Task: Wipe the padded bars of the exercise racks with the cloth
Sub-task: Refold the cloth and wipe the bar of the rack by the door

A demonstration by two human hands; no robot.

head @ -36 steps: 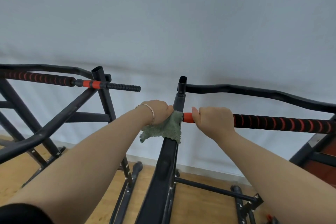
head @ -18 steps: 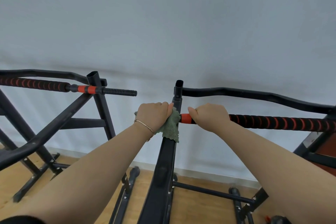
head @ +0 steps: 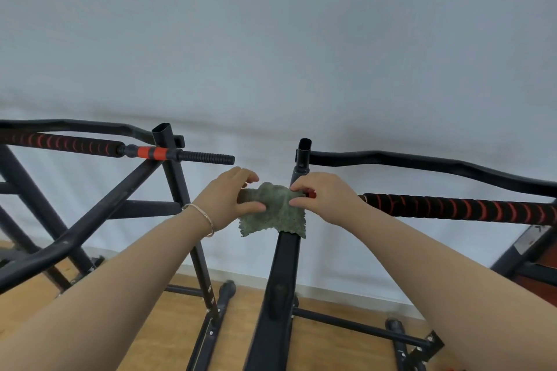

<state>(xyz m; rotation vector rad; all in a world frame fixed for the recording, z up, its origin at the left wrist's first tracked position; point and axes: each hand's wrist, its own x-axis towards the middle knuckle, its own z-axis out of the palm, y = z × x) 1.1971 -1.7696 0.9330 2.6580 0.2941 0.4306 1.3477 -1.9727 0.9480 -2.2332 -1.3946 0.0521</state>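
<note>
A gap stands open between the two racks, with the left rack's upright post (head: 177, 190) on its left and the right rack's slanted beam (head: 280, 280) on its right. A ribbed bar end (head: 208, 157) juts rightward into the top of this gap, and just below it the left hand (head: 229, 199) and right hand (head: 325, 199) pinch the green cloth (head: 274, 211) draped over the beam's top. Farther right, the padded bar (head: 452, 208) lies bare, with a narrow slot between it and the curved top bar (head: 422, 164) above; the wall (head: 271, 39) closes the far side.
</note>
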